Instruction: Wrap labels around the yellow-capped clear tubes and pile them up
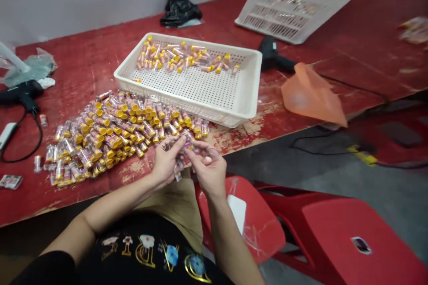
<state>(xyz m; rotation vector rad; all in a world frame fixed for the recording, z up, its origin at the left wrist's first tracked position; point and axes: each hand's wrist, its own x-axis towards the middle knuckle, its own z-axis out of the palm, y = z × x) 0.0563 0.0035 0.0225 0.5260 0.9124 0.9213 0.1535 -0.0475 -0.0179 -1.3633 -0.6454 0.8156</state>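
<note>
My left hand (167,158) and my right hand (210,167) are close together at the table's front edge, fingers bent and pinching. Between them are crinkled clear plastic sleeves (179,169) with some purple print, partly hidden by the fingers. Whether a tube is inside them I cannot tell. Just beyond and to the left lies a large heap of small clear tubes (110,136) with yellow caps and purple-printed labels. Behind the heap stands a white perforated tray (214,91), holding pinkish tubes (174,55) with yellow caps along its far side.
Heat guns lie at the left (25,93) and right of the tray (272,55). An orange plastic bag (310,93) hangs over the table edge. Farther back are a black bag (179,9) and a tilted white crate (277,13). Red stools (361,231) stand at my right.
</note>
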